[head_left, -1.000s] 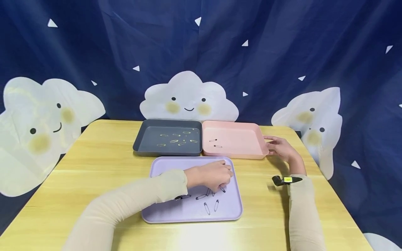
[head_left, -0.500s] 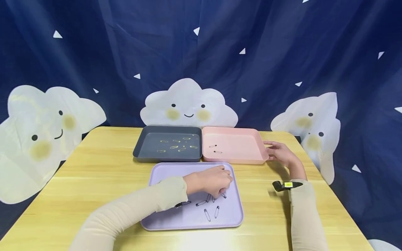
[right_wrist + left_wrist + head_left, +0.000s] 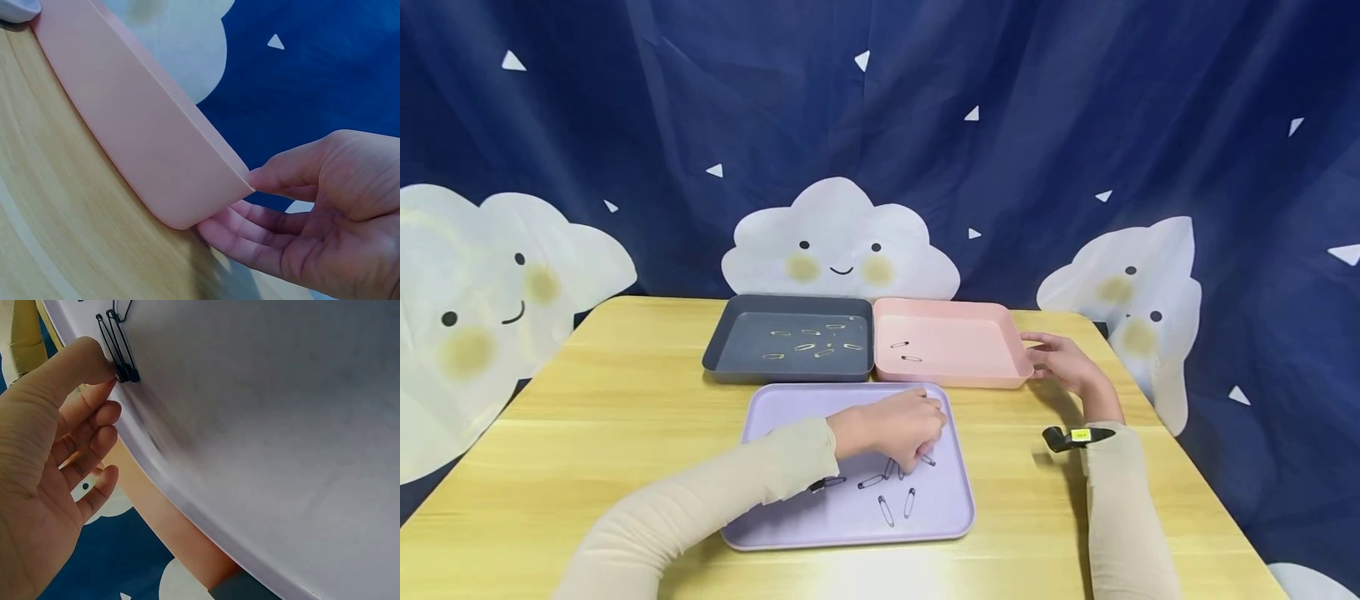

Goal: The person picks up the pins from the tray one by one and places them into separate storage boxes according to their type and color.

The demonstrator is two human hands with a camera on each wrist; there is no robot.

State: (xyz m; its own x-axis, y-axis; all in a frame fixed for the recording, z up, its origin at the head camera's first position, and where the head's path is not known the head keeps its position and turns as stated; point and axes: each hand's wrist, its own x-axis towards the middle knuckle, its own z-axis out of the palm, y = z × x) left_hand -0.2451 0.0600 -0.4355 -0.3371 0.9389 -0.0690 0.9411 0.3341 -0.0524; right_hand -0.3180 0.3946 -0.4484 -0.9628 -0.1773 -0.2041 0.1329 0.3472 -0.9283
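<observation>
Lilac tray (image 3: 820, 529): beneath the left hand (image 3: 898, 427), probably to contain strays.
Pink tray (image 3: 958, 333): against the right hand's (image 3: 1065, 364) relaxed, parted fingers, perhaps for steadying.
Left hand: thumb and forefinger close together; pinch cannot be told.
Black safety pins (image 3: 127, 374): at its thumb tip.

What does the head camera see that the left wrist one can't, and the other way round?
Only the head view shows the right hand, and gold safety pins in the gray tray.
Only the left wrist view shows the inside of the left hand, with its thumb tip at black safety pins.
Both share that hand, black safety pins, the lilac tray and the cloud curtain.
</observation>
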